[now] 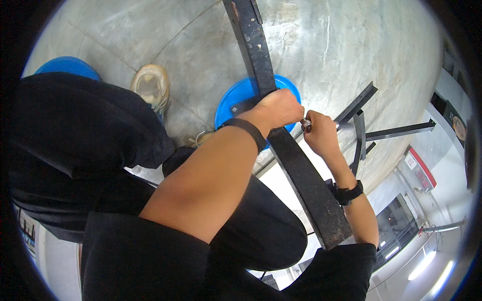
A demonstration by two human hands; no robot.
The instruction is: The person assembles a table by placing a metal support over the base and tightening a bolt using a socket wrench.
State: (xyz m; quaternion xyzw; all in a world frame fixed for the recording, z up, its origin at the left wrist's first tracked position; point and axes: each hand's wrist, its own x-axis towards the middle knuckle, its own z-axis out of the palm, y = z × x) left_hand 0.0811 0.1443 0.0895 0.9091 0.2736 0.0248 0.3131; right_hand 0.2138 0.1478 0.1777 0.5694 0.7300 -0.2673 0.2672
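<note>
A long black steel beam (pixel 311 185) runs from the far edge toward my right side, its paint scuffed. My left hand (pixel 280 108) lies across it with the fingers curled closed; what they grip, if anything, is hidden. Just right of the beam my right hand (pixel 321 133) is closed around a small metal piece with a round, shiny end (pixel 306 125), perhaps part of a wrench. The knuckles of both hands are close together at this piece. Under the beam, a blue disc (pixel 226 103) shows a dark bracket with a bolt head (pixel 234 108).
To the right stands a dark metal frame (pixel 360 135) with several angled legs. A second blue disc (pixel 68 65) sits at far left, near a pale shoe (pixel 150 86). My bent knee (pixel 271 231) is beside the beam's near end. Grey concrete (pixel 191 45) forms the floor.
</note>
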